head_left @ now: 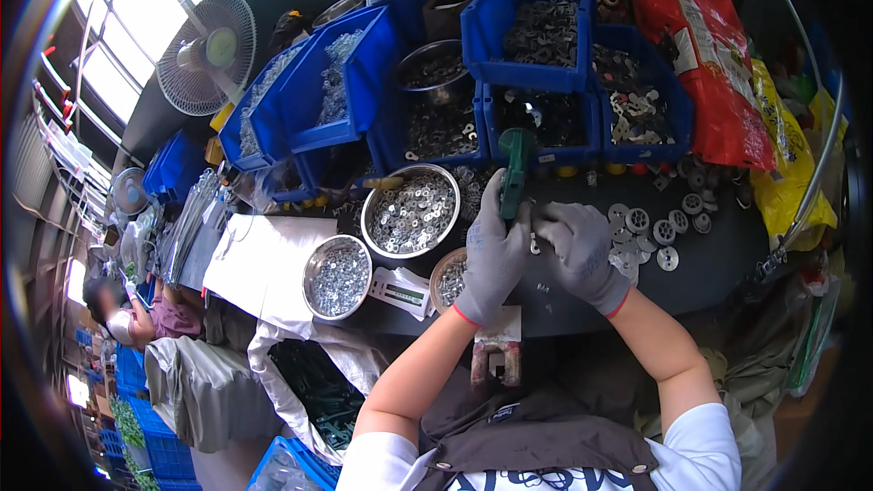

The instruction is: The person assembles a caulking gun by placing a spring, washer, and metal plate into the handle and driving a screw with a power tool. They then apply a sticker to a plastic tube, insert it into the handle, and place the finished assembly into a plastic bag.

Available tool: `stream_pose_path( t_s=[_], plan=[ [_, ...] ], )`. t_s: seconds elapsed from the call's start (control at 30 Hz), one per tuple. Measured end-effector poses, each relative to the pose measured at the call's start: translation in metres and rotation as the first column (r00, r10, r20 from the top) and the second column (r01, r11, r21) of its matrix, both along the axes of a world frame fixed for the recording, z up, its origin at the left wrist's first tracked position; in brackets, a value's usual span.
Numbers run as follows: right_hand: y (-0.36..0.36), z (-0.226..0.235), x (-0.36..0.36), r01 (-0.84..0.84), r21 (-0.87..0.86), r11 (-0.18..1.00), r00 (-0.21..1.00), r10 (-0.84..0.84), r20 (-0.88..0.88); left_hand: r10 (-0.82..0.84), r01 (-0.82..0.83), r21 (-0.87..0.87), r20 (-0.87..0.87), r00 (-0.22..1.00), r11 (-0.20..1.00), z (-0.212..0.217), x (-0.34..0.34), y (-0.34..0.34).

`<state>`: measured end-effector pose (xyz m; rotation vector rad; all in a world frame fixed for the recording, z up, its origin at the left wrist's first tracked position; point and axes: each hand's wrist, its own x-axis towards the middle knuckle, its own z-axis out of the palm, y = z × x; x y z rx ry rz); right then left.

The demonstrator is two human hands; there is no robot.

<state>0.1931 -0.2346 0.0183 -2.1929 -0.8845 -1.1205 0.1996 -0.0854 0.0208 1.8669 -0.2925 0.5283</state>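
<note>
My left hand (491, 264), in a grey glove, is closed around a dark green plastic part (516, 168) with a rounded upper end, held upright over the dark worktable. Close beside it, my right hand (582, 250), also gloved in grey, has its fingers bent together. A small shiny metal piece (535, 245) shows between the two hands, by the right fingertips. What the right fingers grip is mostly hidden. Left of my hands stand a steel bowl of flat metal pieces (411, 255), a smaller steel bowl of small hardware (316, 311) and a shallow bowl (438, 275) partly behind my left wrist.
Blue bins (527, 73) of metal parts are stacked along the back. Round grey discs (664, 233) lie at right, below a red bag (705, 82) and a yellow bag (784, 164). A white sack (273, 355) holds green parts. Another person (150, 318) sits far left.
</note>
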Motion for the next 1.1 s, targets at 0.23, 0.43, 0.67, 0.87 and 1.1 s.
stream_pose_path(
  t_s=[0.23, 0.43, 0.67, 0.87, 1.1],
  plan=[
    [-0.035, 0.0, 0.012, -0.199, -0.376, 0.905, 0.925, 0.3, 0.234, -0.009, 0.013, 0.01, -0.328, 0.945, 1.0, 0.003, 0.005, 0.014],
    [-0.032, 0.023, 0.007, -0.173, -0.016, 0.985, 0.923, 0.157, -0.351, 0.21, -0.211, 0.3, 0.035, 0.977, 0.93, 0.006, 0.023, 0.036],
    [-0.01, -0.038, -0.034, -0.316, 0.119, 0.941, 0.097, 0.157, -0.983, 0.274, -0.203, 0.464, -0.092, 0.957, 0.863, 0.007, 0.017, 0.041],
    [-0.017, -0.079, 0.01, -0.103, 0.274, 0.956, 0.466, 0.29, -0.836, -0.222, 0.148, -0.275, -0.264, 0.939, 0.95, 0.015, -0.001, 0.042],
    [0.01, -0.016, -0.023, 0.237, 0.766, 0.597, 0.35, 0.683, -0.641, -0.123, 0.071, -0.208, -0.245, 0.962, 0.975, 0.014, -0.031, 0.035]
  ],
)
